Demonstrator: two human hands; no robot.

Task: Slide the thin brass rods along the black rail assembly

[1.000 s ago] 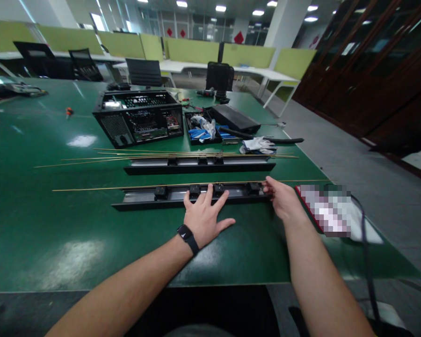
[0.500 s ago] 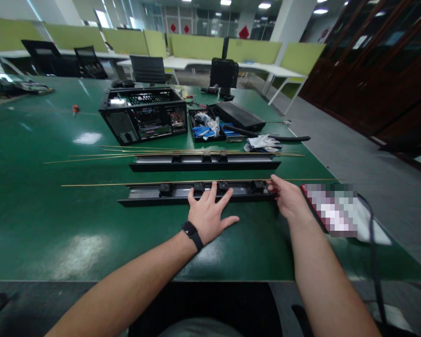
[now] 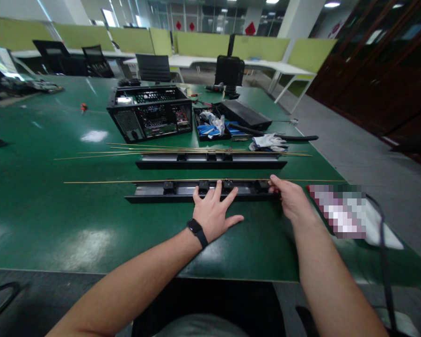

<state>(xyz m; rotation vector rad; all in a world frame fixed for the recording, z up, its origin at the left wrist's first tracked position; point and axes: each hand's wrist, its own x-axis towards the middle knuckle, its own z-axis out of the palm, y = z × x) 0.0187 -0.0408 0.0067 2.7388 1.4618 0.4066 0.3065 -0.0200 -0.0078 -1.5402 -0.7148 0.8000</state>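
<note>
My left hand, wearing a black watch, has its fingers spread over the front of the nearer black channel rail, fingertips by the black blocks inside it. At the rail's right end, my right hand is pinched closed on a thin brass-coloured rod. That rod runs along the rail's back edge and sticks out past both ends. Behind lies a second black channel rail, with several similar thin rods along its top.
Farther back stand an open black computer case, a black tray holding blue-and-white gloves, and a flat black box. More gloves lie near a black tube. A blurred-out packet rests to the right by the table edge.
The camera view has turned slightly left, so the scene sits a little farther right. Both hands keep nearly the same places on the rail and rod.
</note>
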